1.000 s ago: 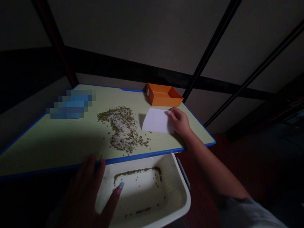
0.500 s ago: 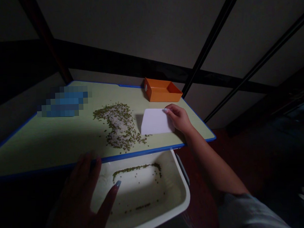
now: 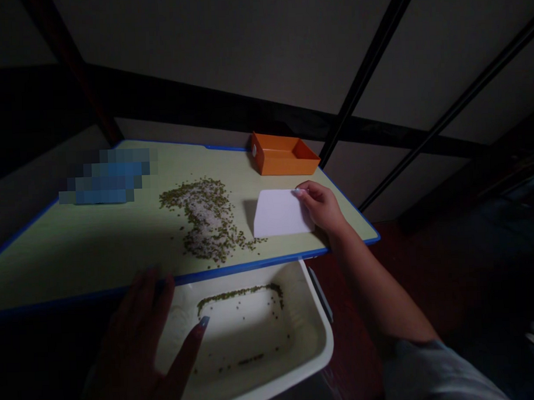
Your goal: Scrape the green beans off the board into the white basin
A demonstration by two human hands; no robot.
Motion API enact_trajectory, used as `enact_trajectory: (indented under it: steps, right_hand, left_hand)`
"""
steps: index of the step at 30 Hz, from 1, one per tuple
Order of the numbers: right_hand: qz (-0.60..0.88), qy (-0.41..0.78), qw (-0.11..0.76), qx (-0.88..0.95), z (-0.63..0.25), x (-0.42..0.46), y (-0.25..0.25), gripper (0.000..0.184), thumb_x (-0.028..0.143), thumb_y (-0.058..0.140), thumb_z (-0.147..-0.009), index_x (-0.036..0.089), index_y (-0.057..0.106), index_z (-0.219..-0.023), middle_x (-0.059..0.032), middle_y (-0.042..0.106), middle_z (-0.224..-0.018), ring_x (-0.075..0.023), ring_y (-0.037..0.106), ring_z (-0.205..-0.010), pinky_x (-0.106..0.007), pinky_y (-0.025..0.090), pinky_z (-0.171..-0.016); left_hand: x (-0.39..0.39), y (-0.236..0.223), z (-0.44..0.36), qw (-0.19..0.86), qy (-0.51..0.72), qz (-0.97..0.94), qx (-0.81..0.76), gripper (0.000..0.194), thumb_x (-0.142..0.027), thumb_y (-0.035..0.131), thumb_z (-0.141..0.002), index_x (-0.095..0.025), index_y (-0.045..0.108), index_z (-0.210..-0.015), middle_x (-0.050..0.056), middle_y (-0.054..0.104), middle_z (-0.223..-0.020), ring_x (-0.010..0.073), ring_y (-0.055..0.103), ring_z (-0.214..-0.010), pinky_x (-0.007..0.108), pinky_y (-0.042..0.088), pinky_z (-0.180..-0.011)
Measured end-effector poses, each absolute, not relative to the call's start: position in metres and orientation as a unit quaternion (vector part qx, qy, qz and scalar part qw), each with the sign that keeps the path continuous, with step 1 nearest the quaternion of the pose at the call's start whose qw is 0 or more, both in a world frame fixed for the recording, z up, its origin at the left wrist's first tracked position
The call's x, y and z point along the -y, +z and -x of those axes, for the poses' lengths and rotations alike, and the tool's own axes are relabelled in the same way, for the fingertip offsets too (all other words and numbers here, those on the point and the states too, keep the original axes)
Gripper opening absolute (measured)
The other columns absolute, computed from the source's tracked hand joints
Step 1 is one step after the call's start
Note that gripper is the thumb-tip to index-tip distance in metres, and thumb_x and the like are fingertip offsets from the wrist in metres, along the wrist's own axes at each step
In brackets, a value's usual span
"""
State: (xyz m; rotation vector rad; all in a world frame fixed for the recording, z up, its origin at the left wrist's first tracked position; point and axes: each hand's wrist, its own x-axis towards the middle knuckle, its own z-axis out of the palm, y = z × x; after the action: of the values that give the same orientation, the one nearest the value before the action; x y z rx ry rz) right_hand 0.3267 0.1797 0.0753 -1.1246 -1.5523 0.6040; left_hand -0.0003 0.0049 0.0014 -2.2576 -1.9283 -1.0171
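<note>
From where I stand, the dim wall [image 3: 226,44] looms biggest, pale flat panels crossed by dark strips, above a dark reddish floor [image 3: 359,337]. Against it sits a smooth, pale yellow-green tabletop [image 3: 178,162] with a blue rim. Below the near edge is a white tub [image 3: 319,344], glossy and round-cornered, probably plastic. Green and whitish grains make a rough, ragged heap [image 3: 206,216] mid-table; behind and to its right stands an orange tray [image 3: 287,166], straight-sided and shallow. (The blue thing [image 3: 112,179] at far left is too blurred to name.) Right of the heap, a stiff, smooth white sheet [image 3: 280,214] is tilted up, its top right corner clamped between thumb and fingers of the right hand [image 3: 323,207]. The left hand [image 3: 140,338] holds nothing, thumb spread wide from the fingers over the tub; whether its fingertips touch the rim, I cannot tell. Smallest are loose grains [image 3: 239,293] lining the tub's far inside edge.
</note>
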Motion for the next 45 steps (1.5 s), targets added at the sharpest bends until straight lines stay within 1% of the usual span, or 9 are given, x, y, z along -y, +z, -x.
enact_trajectory:
  steps: [6, 12, 21, 27, 31, 36, 42, 45]
  right_hand:
    - [0.475, 0.25, 0.556, 0.635, -0.335, -0.178, 0.072, 0.03, 0.048, 0.07, -0.077, 0.02, 0.061, -0.072, 0.0016, 0.055, -0.066, -0.013, 0.046, -0.065, -0.027, 0.034, -0.06]
    - [0.482, 0.26, 0.55, 0.63, -0.338, -0.174, 0.07, 0.028, 0.046, 0.07, -0.077, 0.02, 0.061, -0.072, 0.0015, 0.055, -0.066, -0.013, 0.046, -0.065, -0.027, 0.034, -0.06]
    - [0.486, 0.274, 0.534, 0.636, -0.333, -0.169, 0.072, 0.03, 0.048, 0.07, -0.077, 0.02, 0.06, -0.072, 0.002, 0.054, -0.064, -0.0127, 0.045, -0.064, -0.027, 0.035, -0.06]
    - [0.493, 0.265, 0.552, 0.619, -0.335, -0.173, 0.069, 0.029, 0.047, 0.071, -0.075, 0.02, 0.061, -0.072, 0.002, 0.054, -0.064, -0.0123, 0.045, -0.063, -0.027, 0.035, -0.06]
    - [0.507, 0.242, 0.556, 0.612, -0.337, -0.175, 0.069, 0.03, 0.047, 0.071, -0.075, 0.019, 0.062, -0.072, 0.0015, 0.055, -0.064, -0.0124, 0.046, -0.063, -0.028, 0.035, -0.06]
    - [0.508, 0.237, 0.56, 0.61, -0.335, -0.174, 0.07, 0.033, 0.05, 0.072, -0.075, 0.019, 0.062, -0.071, 0.0013, 0.055, -0.063, -0.0121, 0.045, -0.061, -0.027, 0.034, -0.057]
    - [0.499, 0.263, 0.548, 0.618, -0.329, -0.175, 0.068, 0.034, 0.053, 0.071, -0.075, 0.02, 0.062, -0.074, 0.0021, 0.055, -0.064, -0.0123, 0.045, -0.062, -0.026, 0.034, -0.057]
    - [0.493, 0.276, 0.543, 0.621, -0.327, -0.175, 0.069, 0.033, 0.052, 0.071, -0.075, 0.02, 0.062, -0.075, 0.0019, 0.056, -0.066, -0.0122, 0.046, -0.063, -0.026, 0.035, -0.058]
  left_hand:
    - [-0.003, 0.001, 0.002, 0.002, -0.321, 0.717, 0.619, 0.072, -0.051, 0.042, -0.088, -0.044, 0.015, -0.154, -0.006, 0.019, -0.169, 0.0272, 0.024, -0.153, 0.059, 0.027, -0.121]
    - [-0.002, 0.003, 0.001, -0.001, -0.313, 0.717, 0.623, 0.073, -0.049, 0.043, -0.089, -0.043, 0.012, -0.155, -0.005, 0.017, -0.169, 0.0265, 0.022, -0.154, 0.057, 0.025, -0.123]
    - [-0.002, 0.004, 0.0, 0.0, -0.321, 0.718, 0.617, 0.071, -0.05, 0.041, -0.09, -0.043, 0.014, -0.154, -0.003, 0.02, -0.169, 0.0271, 0.023, -0.153, 0.059, 0.028, -0.121]
    - [-0.003, 0.002, 0.0, 0.006, -0.314, 0.718, 0.621, 0.071, -0.05, 0.041, -0.09, -0.039, 0.015, -0.155, 0.0, 0.022, -0.168, 0.0275, 0.023, -0.153, 0.06, 0.029, -0.12]
    - [-0.002, 0.002, -0.001, 0.002, -0.318, 0.711, 0.627, 0.071, -0.051, 0.042, -0.089, -0.042, 0.015, -0.155, -0.002, 0.021, -0.168, 0.0273, 0.024, -0.153, 0.059, 0.028, -0.121]
    - [-0.001, 0.004, -0.002, -0.002, -0.318, 0.714, 0.624, 0.071, -0.05, 0.041, -0.089, -0.041, 0.014, -0.155, -0.002, 0.02, -0.169, 0.0269, 0.023, -0.153, 0.058, 0.026, -0.122]
    - [-0.002, 0.004, -0.002, -0.003, -0.314, 0.714, 0.626, 0.071, -0.05, 0.041, -0.09, -0.044, 0.011, -0.154, -0.005, 0.016, -0.169, 0.0268, 0.021, -0.154, 0.059, 0.027, -0.121]
    - [-0.001, 0.003, -0.001, 0.002, -0.316, 0.716, 0.622, 0.071, -0.05, 0.04, -0.09, -0.044, 0.011, -0.154, -0.004, 0.017, -0.169, 0.0273, 0.022, -0.154, 0.06, 0.028, -0.121]
